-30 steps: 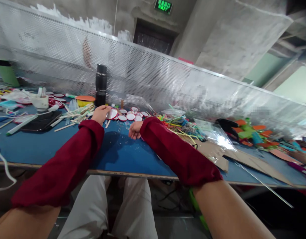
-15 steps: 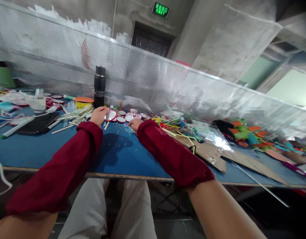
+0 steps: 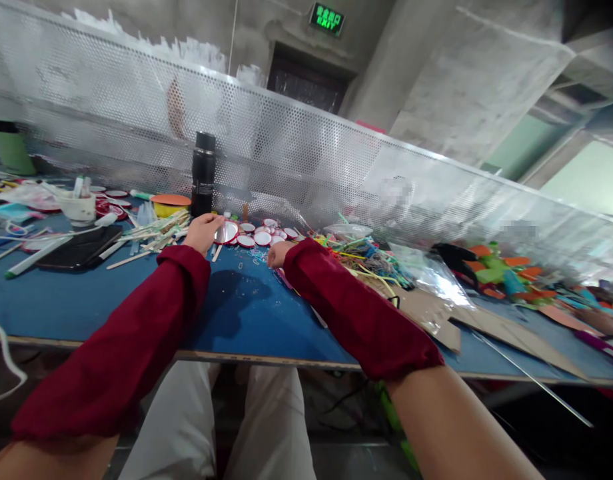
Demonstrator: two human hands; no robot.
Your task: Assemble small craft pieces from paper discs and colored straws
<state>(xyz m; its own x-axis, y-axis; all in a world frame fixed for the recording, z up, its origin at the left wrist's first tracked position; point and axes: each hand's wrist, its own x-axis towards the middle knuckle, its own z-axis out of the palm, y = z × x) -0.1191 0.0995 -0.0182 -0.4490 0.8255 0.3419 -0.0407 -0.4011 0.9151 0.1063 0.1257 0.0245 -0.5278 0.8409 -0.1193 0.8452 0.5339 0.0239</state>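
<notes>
My left hand [image 3: 202, 233] grips the edge of a round, red-rimmed white disc [image 3: 227, 232], its face shiny, held just above the table. To its right, my right hand [image 3: 280, 254] is low at the table with its fingers curled together; whatever is between them is too small or hidden to make out. Close by its fingertips lie small, pale bent pieces like clips [image 3: 254, 257]. Behind both hands spreads a cluster of similar red-rimmed discs [image 3: 262, 238]. Partly covered by my right sleeve, a thin purple-and-white thing [image 3: 285, 279] lies on the table.
A black bottle [image 3: 203, 175] stands behind my left hand. Left are wooden sticks [image 3: 159, 230], a black phone-like slab [image 3: 81, 248] and a white cup [image 3: 80, 208]. On the right are tangled coloured strands [image 3: 371, 257] and cardboard [image 3: 426, 310]. A perforated metal screen [image 3: 306, 160] borders the back.
My right hand has shifted slightly right and towards me, and the purple-and-white thing now shows beside its sleeve. My left hand still holds the disc. The whole view has shifted a little.
</notes>
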